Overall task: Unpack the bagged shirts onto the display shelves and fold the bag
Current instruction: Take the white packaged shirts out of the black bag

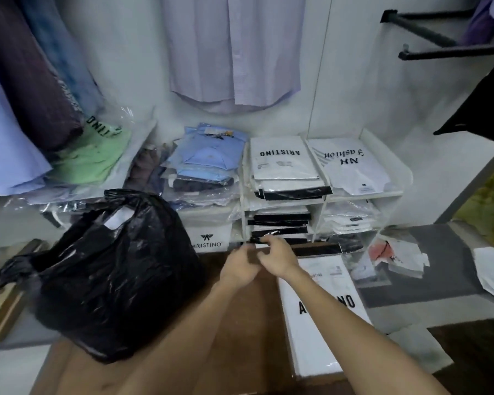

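A bulging black plastic bag (114, 275) stands on a brown cardboard box (240, 337), its handles up. To its right lies a white packaged shirt (328, 332) printed ARISTINO. My left hand (240, 266) and my right hand (277, 255) meet at the front of the lowest shelf, fingers pinched on the edge of a black-and-white shirt pack (280, 236) in the white display shelves (320, 195). The grip itself is blurred. The shelf compartments hold stacked white and black shirt packs.
Blue packaged shirts (208, 158) are piled left of the shelves, with a green one (94, 155) further left. Shirts hang above. A grey surface (428, 269) at right carries loose packs and paper. Black rails (439, 44) jut out at upper right.
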